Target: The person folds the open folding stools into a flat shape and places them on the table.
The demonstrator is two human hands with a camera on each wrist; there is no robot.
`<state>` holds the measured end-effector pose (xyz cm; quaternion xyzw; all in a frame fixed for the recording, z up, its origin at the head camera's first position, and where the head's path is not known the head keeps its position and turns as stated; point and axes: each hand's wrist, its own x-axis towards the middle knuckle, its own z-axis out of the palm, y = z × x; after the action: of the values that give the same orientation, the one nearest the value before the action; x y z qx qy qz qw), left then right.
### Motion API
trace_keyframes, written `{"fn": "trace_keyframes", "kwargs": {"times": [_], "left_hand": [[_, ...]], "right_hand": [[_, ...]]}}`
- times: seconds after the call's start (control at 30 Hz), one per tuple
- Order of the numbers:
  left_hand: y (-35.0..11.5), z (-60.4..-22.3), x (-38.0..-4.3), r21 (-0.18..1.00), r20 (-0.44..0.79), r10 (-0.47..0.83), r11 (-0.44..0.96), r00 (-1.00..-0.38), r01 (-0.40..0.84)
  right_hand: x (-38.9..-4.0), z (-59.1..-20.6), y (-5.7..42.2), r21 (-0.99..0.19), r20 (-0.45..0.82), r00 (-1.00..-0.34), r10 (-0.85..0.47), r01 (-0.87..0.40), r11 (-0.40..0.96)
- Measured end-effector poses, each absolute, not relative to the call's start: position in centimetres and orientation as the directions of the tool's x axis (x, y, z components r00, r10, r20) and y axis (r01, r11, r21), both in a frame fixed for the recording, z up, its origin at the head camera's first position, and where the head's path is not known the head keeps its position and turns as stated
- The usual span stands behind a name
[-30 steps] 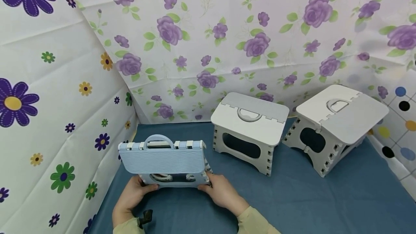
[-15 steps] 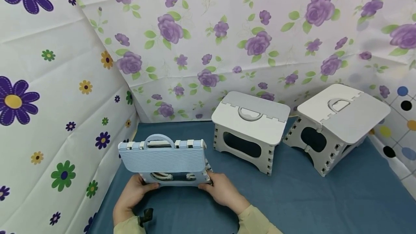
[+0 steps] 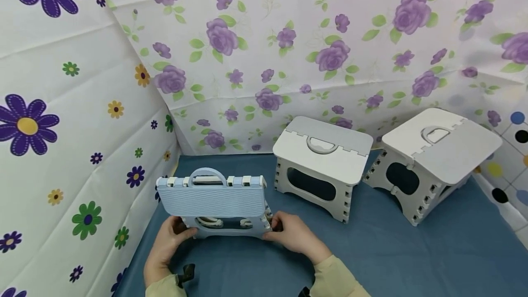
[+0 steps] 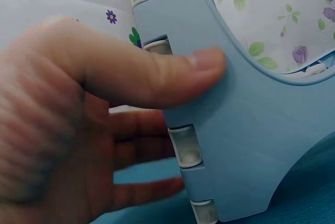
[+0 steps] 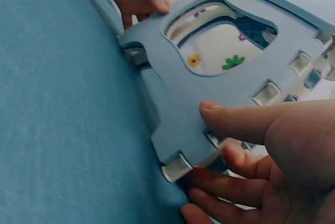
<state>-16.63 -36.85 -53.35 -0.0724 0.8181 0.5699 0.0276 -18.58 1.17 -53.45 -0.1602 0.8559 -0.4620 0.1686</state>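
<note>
A light blue folding stool (image 3: 212, 198) stands partly folded on the blue cloth, its ribbed top panel slanting down toward me and its arched handle (image 3: 207, 173) sticking up at the hinge line. My left hand (image 3: 164, 244) grips the lower left side of its leg frame. In the left wrist view, that thumb presses the front leg panel (image 4: 235, 145) while the fingers reach behind the edge. On the other side my right hand (image 3: 294, 233) holds the lower right corner, thumb on the panel (image 5: 188, 90) and fingers bent around the side. White hinge pieces show along the edges.
Two unfolded stools with white and grey tops stand at the back right: one stool (image 3: 323, 150) near the middle, the other stool (image 3: 441, 143) farther right. A floral sheet (image 3: 264, 49) hangs behind the blue cloth (image 3: 392, 260), and a daisy-patterned sheet (image 3: 95, 127) on the left.
The head view has shifted slightly, so everything sits a little farther right. My right hand's fingers have lifted and bent more at the stool's side. The left hand's grip has loosened slightly.
</note>
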Motion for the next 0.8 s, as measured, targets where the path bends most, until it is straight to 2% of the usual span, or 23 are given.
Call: {"fn": "trace_keyframes", "kwargs": {"times": [0.27, 0.53, 0.8], "left_hand": [[-36.61, -53.18, -16.57, 0.951, -0.087, -0.076, 0.29, -0.993, -0.106], [-36.45, -53.59, -16.65, 0.93, -0.093, -0.067, 0.35, -0.993, -0.111], [-36.27, -53.62, -16.83, 0.932, -0.085, -0.056, 0.35, -0.995, -0.1]], "right_hand": [[-18.75, -53.47, 1.15, -0.849, -0.072, -0.938, -0.34, -0.121, 0.514], [-18.76, -53.77, 0.93, -0.853, -0.07, -0.902, -0.426, -0.168, 0.495], [-18.72, -53.95, 0.67, -0.842, -0.104, -0.906, -0.411, -0.14, 0.522]]}}
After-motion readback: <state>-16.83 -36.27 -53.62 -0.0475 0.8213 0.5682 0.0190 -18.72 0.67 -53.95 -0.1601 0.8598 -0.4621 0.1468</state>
